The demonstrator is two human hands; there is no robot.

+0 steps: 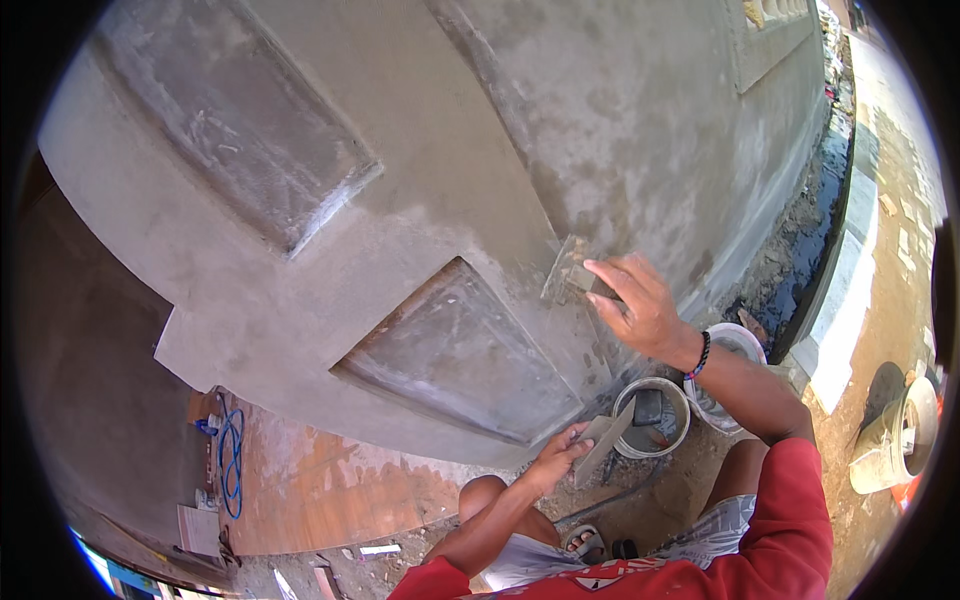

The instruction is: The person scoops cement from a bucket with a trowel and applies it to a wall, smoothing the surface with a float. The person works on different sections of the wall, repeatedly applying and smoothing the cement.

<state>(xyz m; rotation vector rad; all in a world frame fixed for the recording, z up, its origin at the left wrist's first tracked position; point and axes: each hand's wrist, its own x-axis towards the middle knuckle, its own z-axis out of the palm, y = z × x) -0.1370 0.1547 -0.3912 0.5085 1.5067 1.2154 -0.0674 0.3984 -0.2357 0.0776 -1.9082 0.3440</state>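
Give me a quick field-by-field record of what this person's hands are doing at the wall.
right hand: presses a flat trowel against the grey plastered wall
left hand: holds a flat mortar board, tilted
below the hands: grey bucket with a dark tool inside; white bucket beside it
wall: recessed panel left of the trowel
posture: crouched, knees bent, red sleeves

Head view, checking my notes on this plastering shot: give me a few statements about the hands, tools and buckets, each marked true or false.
1. The right hand presses a trowel against the grey wall. True.
2. The left hand is empty. False: it holds a flat board.
3. Two buckets stand at the wall's foot. True.
4. The right wrist is bare. False: it wears a dark bracelet.
5. A blue cable lies at lower left. True.
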